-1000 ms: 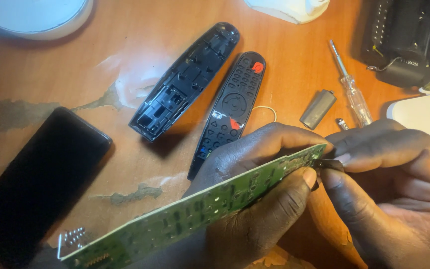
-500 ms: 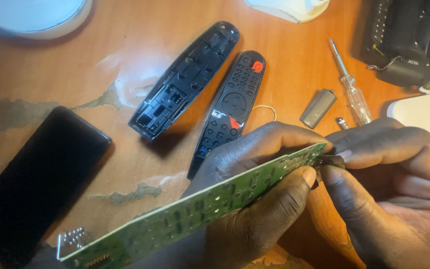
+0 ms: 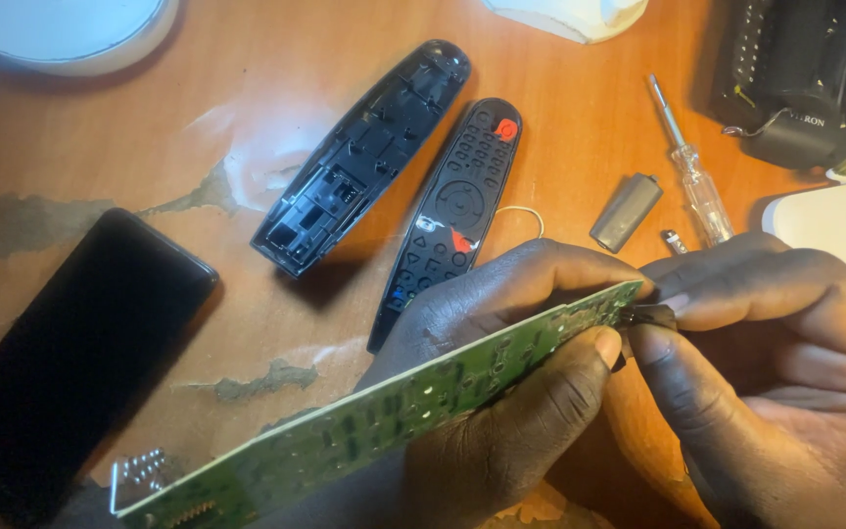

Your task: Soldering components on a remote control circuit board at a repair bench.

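Left hand [image 3: 501, 382] grips green circuit board [image 3: 394, 416] edgewise. Right hand [image 3: 775, 372] pinches small dark part [image 3: 650, 315] at its tip. Both unmoved since earlier.

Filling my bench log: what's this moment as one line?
left hand: holds green circuit board | right hand: pinches small dark part at board end | remote shells on table

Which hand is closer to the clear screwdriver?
Right. The right hand sits just below the clear screwdriver, at the green circuit board's tip; the left hand grips it further left.
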